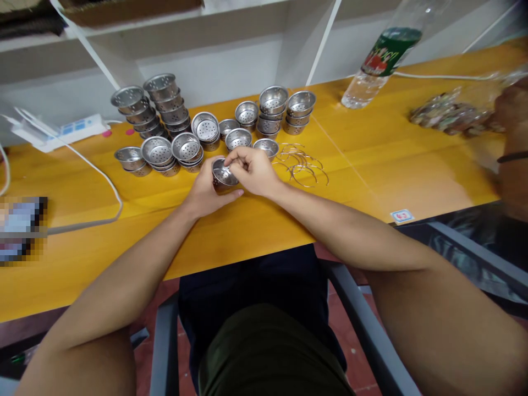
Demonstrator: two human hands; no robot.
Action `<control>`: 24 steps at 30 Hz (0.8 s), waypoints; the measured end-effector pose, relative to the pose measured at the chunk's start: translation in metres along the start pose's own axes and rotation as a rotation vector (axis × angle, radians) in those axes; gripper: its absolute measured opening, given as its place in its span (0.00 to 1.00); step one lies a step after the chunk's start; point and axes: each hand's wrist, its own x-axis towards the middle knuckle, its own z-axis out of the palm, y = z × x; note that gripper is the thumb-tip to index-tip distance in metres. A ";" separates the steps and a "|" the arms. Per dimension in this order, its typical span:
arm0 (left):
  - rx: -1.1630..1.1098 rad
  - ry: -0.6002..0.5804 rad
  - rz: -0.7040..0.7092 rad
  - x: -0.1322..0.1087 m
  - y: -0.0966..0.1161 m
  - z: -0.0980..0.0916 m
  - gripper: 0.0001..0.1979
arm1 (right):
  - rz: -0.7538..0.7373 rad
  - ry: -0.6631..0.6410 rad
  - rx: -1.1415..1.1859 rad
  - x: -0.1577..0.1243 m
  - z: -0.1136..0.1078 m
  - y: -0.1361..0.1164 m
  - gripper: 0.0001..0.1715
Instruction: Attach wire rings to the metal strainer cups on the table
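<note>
My left hand (203, 188) is wrapped round a small perforated metal strainer cup (223, 175), its open mouth tilted up towards me. Over the cup's right rim, my right hand (254, 169) is closed in a pinch, with fingertips at the cup's inside; what is between them is hidden. Just beyond both hands stand more such cups, some single and some nested, including a short stack (187, 151) and a single cup (266, 147). Several thin curved metal wires (303, 162) lie loose in a heap right of my right hand.
Tall cup stacks (167, 102) stand at the back left, near a white power strip (76, 132) with cables. A water bottle (371, 71) stands at the back right. Another person's hand (513, 118) is beside a plastic bag (454, 113). A blurred-out phone-like object (22, 228) lies left.
</note>
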 end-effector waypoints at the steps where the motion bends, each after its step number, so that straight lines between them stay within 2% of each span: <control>1: 0.005 0.003 -0.015 0.000 0.001 0.000 0.55 | 0.001 -0.002 0.001 0.000 0.000 0.000 0.05; 7: -0.035 0.001 -0.075 0.002 0.008 -0.003 0.51 | 0.040 -0.060 0.049 0.003 -0.002 0.002 0.06; 11: -0.060 0.003 -0.076 0.003 0.013 -0.003 0.53 | 0.044 -0.064 0.056 0.003 -0.001 0.006 0.05; 16: -0.064 0.016 -0.068 0.003 0.013 -0.001 0.47 | 0.046 -0.084 0.082 0.004 -0.003 0.005 0.05; 19: -0.115 0.020 -0.105 0.003 0.005 -0.003 0.41 | -0.009 -0.232 0.223 0.007 -0.018 0.000 0.10; 22: -0.165 0.012 -0.193 0.004 -0.005 -0.006 0.38 | -0.048 -0.406 0.306 0.012 -0.037 -0.004 0.21; 24: -0.198 -0.002 -0.225 0.004 -0.008 -0.008 0.39 | -0.041 -0.476 0.324 0.014 -0.045 -0.003 0.29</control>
